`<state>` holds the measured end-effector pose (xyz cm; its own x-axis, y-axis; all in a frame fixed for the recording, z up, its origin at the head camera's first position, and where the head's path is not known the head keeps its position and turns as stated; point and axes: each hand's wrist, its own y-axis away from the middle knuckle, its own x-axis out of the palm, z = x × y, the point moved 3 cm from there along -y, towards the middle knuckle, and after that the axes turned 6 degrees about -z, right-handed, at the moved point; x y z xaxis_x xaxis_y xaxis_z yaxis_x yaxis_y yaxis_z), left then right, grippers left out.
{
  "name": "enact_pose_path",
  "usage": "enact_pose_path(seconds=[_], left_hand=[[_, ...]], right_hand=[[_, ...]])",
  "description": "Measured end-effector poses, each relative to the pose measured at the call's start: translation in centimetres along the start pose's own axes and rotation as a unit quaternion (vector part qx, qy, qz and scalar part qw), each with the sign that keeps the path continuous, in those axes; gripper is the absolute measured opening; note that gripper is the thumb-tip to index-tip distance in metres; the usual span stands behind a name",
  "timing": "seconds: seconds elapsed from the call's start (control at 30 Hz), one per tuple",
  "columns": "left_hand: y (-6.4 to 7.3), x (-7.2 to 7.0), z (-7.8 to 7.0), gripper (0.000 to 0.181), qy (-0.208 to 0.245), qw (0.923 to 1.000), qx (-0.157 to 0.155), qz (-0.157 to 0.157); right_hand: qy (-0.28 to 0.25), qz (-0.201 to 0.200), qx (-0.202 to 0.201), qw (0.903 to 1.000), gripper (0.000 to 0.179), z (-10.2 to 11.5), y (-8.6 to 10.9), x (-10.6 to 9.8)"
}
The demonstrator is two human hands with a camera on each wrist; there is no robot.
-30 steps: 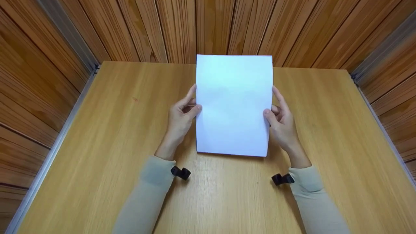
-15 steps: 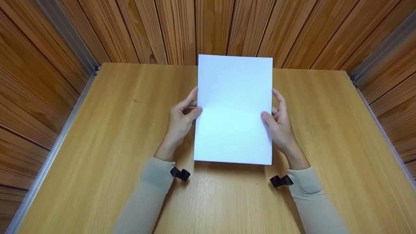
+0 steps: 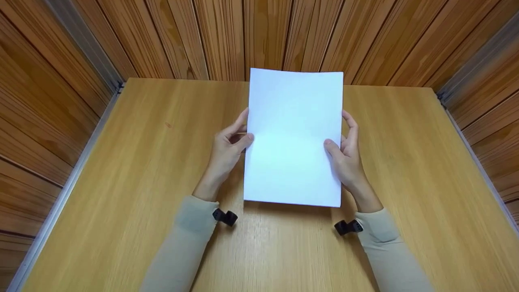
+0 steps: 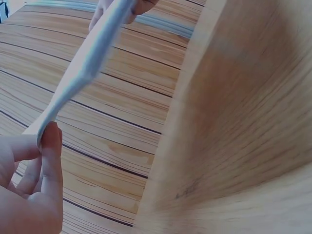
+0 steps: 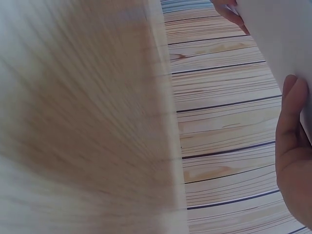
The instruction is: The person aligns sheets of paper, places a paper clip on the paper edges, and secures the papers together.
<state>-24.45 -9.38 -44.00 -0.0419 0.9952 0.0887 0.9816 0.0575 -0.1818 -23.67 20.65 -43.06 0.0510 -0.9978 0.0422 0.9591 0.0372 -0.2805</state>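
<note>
A stack of blank white paper [image 3: 294, 138] is held up off the table, its long sides running away from me. My left hand [image 3: 227, 148] pinches its left edge, thumb on top and fingers behind. On the opposite edge my right hand [image 3: 346, 156] grips it the same way, the thumb lying farther in on the face. Seen edge-on in the left wrist view, the paper [image 4: 87, 63] looks bent and a little thick, with the left thumb and fingers [image 4: 51, 156] pinching it. The right wrist view shows the right hand's fingers [image 5: 292, 107] against the paper's underside.
Beneath the paper is a light wooden table [image 3: 162, 170] with a small reddish mark [image 3: 168, 125]. Wood-plank walls [image 3: 263, 36] stand behind and at both sides. A metal strip [image 3: 65, 180] runs along the left edge.
Compared with one second ago, the paper's near edge sits lower in view and the sheet looks longer, tilted more toward me. It has shifted slightly right. The right thumb lies slightly farther in.
</note>
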Motion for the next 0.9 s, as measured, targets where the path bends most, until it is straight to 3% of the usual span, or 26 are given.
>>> enact_pose_path(seconds=[0.37, 0.67, 0.9], left_hand=[[0.06, 0.11, -0.19, 0.058, -0.004, 0.9998, 0.020, -0.001], [0.09, 0.31, -0.26, 0.058, -0.004, 0.9995, 0.032, -0.002], [0.17, 0.38, -0.17, 0.059, 0.000, 0.9988, 0.050, 0.003]], right_hand=[[0.004, -0.011, -0.017, 0.9998, 0.070, -0.09, -0.02, -0.08], [0.035, -0.047, -0.037, 0.9976, 0.070, -0.27, -0.16, -0.28], [0.035, -0.047, -0.048, 0.9971, 0.069, -0.37, -0.08, -0.17]])
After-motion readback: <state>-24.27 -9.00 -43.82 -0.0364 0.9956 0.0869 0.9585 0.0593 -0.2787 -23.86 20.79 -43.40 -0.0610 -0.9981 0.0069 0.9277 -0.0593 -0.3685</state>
